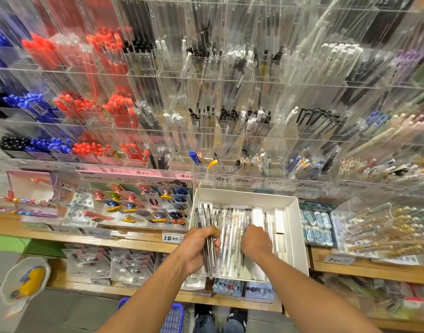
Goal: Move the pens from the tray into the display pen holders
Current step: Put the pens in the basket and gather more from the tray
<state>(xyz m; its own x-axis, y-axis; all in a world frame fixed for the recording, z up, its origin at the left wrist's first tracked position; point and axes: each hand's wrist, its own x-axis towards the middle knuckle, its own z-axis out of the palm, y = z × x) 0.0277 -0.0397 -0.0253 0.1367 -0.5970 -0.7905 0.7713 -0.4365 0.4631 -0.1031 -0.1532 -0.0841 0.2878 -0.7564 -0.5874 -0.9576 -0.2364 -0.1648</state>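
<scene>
A shallow white cardboard tray [299, 227] is set on the front part of a wooden shelf [143, 236], its near edge reaching past the shelf's front edge. Loose clear-barrelled pens [232, 227] are spread lengthwise across the tray's floor, mostly from the left wall to the middle, while the strip along the right wall is taken up by white paper packets [279, 227]. A bundle of clear pens with dark tips [207, 239] is gripped at the tray's left wall by the left hand [201, 248], whose fingers are curled round the barrels; the bundle is held roughly parallel to the tray's long sides. The right hand [255, 240] is lowered into the middle of the tray with its fingers bent down among the loose pens; whether anything is pinched cannot be told. Behind the tray's far edge, tiers of transparent acrylic pen holders [230, 131] rise up the wall, stocked with blue, red, black and clear pens. A card display of colourful clips [143, 200] lies on the shelf just beside the tray's left wall, and price labels [173, 237] are fixed along the shelf's front edge.
</scene>
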